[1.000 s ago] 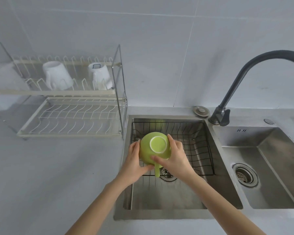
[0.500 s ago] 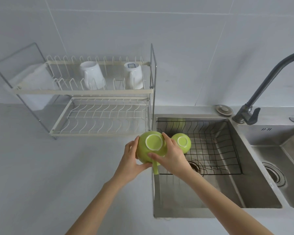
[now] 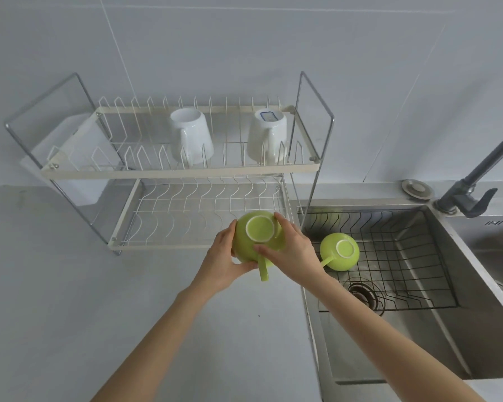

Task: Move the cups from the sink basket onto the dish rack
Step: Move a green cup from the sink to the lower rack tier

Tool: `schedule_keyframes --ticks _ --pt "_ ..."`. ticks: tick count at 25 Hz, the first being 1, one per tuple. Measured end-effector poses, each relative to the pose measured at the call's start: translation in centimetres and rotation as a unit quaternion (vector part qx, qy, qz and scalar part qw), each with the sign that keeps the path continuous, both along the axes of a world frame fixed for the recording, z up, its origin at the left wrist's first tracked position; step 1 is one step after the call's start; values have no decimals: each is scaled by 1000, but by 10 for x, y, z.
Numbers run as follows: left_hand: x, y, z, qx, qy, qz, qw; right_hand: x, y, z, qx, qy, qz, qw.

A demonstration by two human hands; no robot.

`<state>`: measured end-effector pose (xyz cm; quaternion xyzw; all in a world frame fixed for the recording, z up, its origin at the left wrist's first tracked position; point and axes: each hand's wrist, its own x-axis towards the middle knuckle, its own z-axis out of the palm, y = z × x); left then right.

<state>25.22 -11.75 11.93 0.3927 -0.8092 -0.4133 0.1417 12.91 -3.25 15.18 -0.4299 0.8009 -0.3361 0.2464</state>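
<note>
1. Where the frame ends at the bottom, both forearms are cut off, and the far right of the second sink bowl [image 3: 497, 256] is lost past the right edge.
2. At the left end of the dish rack [image 3: 169, 172], a white object behind the upper tier is blurred and cannot be identified.
3. On the upper tier, two white mugs [image 3: 190, 137] are seen upside down between the prongs, one near the middle and one [image 3: 266, 139] at the right end; the lower tier is seen bare.
4. Over the front right corner of the rack's lower tier, a green cup [image 3: 257, 239] is held upside down, with its handle pointing down toward the countertop [image 3: 70, 300].
5. The cup's left side is clasped by the left hand [image 3: 222, 262], and its right side and base edge are covered by the right hand [image 3: 295, 253], so part of the cup wall is hidden.
6. In the sink basket [image 3: 389, 256], near its left edge, a second green cup [image 3: 341, 250] is seen upside down, its handle partly hidden behind the right hand.
7. Beneath the basket wires, the drain [image 3: 363, 294] is only partly made out.
8. At the sink's back right corner, a dark faucet [image 3: 471, 181] is cut off by the right edge.
</note>
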Motion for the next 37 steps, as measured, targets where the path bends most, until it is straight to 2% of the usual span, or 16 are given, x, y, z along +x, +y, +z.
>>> schedule_keyframes --ticks 7,18,27,30,33,37 --pt "-28 -59 -7 -20 -65 -5 998 -18 -55 -9 -2 -1 -25 1000" --pt "-50 -91 -25 22 -72 -9 997 -43 -91 -44 50 7 -27 998" --pt "-46 -90 -21 -22 -133 -46 990 -41 -85 -44 62 32 5 998" --pt "-36 -79 -13 -40 -145 -47 987 -37 -73 -38 35 31 15 999" --pt "-23 -59 -4 -73 -154 -49 984 -31 -51 -34 32 32 35 998" --pt "-8 -21 6 -136 -196 -64 969 -24 -10 -31 47 84 70 993"
